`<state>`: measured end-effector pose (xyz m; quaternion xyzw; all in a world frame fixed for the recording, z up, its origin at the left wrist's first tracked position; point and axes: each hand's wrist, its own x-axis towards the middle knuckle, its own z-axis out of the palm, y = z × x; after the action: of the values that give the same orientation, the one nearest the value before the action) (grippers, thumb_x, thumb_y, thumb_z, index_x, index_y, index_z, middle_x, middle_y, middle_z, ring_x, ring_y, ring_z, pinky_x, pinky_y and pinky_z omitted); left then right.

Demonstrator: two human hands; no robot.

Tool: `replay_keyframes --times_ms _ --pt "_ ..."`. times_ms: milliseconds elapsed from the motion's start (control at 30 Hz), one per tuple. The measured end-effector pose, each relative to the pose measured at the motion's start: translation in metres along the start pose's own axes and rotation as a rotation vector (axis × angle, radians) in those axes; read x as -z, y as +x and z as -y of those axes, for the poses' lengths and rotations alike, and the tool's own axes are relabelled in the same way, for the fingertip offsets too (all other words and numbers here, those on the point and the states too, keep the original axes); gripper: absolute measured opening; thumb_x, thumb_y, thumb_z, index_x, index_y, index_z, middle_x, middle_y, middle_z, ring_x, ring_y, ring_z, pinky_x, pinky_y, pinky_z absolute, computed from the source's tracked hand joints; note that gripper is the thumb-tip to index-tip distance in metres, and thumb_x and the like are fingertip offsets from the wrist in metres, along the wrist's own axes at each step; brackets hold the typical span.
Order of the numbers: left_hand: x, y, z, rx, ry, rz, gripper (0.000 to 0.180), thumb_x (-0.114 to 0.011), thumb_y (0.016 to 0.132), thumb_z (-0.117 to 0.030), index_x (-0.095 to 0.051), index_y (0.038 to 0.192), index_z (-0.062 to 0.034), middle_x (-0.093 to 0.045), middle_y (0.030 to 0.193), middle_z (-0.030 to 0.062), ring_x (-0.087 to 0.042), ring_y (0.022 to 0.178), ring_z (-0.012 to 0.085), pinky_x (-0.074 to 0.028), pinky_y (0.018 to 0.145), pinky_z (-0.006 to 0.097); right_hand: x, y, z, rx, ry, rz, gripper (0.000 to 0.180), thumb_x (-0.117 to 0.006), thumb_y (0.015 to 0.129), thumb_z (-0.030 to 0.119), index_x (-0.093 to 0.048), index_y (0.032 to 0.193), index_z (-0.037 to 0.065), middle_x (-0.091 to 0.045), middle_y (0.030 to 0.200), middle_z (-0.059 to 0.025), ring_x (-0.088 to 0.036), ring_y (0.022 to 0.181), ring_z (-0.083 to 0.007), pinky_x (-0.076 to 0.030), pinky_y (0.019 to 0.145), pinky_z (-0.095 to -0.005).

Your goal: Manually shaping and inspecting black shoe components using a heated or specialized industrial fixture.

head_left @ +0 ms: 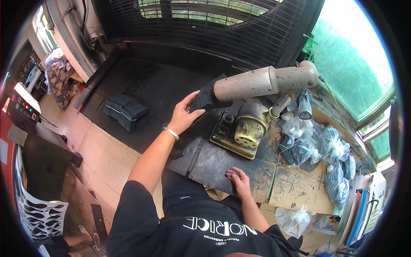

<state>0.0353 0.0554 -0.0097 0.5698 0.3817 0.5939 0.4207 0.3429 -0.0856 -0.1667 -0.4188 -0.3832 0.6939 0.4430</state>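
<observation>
My left hand (185,115) reaches forward over the dark bench. Its thumb and fingers grip the near end of a black ribbed block (205,97), whose exact kind I cannot make out. The block's other end meets the end of a thick grey cylinder (244,84) on a jointed machine arm. Under the cylinder stands a grimy yellow motor-like housing (249,128) on a flat base. My right hand (239,180) rests at the bench's near edge, fingers loosely bent and slightly apart, holding nothing visible. A banded bundle of black pieces (125,110) lies to the left.
Several tied clear plastic bags (332,143) with dark contents crowd the bench's right side. A black slatted grille (205,30) rises behind the bench. At far left stands a control panel (25,105) with lit buttons. Another person's foot (85,233) shows at lower left.
</observation>
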Motion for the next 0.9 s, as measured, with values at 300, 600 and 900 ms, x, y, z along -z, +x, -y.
replay_keyframes --times_ms 300,600,900 --pt "0.009 -0.021 -0.01 -0.003 -0.075 -0.033 0.065 -0.068 0.077 0.003 -0.041 0.136 0.0032 -0.05 0.132 0.0124 -0.048 0.121 0.0184 -0.035 0.105 0.031 0.0 0.001 -0.002 0.008 -0.01 -0.001 0.031 -0.048 0.094 0.004 -0.048 0.124 -0.006 -0.061 0.113 -0.0151 -0.061 0.101 -0.0209 -0.049 0.091 -0.031" --pt "0.022 -0.041 -0.019 -0.022 -0.071 -0.068 0.064 -0.069 0.076 0.004 -0.042 0.134 0.0048 -0.051 0.131 0.0134 -0.046 0.123 0.0197 -0.033 0.107 0.032 0.0 0.001 -0.002 0.008 -0.025 -0.006 0.031 -0.049 0.094 0.004 -0.048 0.124 -0.006 -0.061 0.112 -0.0152 -0.062 0.101 -0.0209 -0.049 0.09 -0.0306" --pt "0.031 -0.046 -0.023 -0.018 0.001 -0.021 0.063 -0.068 0.077 0.005 -0.042 0.134 0.0047 -0.051 0.131 0.0134 -0.048 0.122 0.0188 -0.035 0.105 0.03 -0.001 0.001 -0.001 0.003 -0.02 -0.014 0.031 -0.049 0.094 0.004 -0.049 0.123 -0.005 -0.061 0.11 -0.0153 -0.062 0.1 -0.0219 -0.05 0.09 -0.0308"
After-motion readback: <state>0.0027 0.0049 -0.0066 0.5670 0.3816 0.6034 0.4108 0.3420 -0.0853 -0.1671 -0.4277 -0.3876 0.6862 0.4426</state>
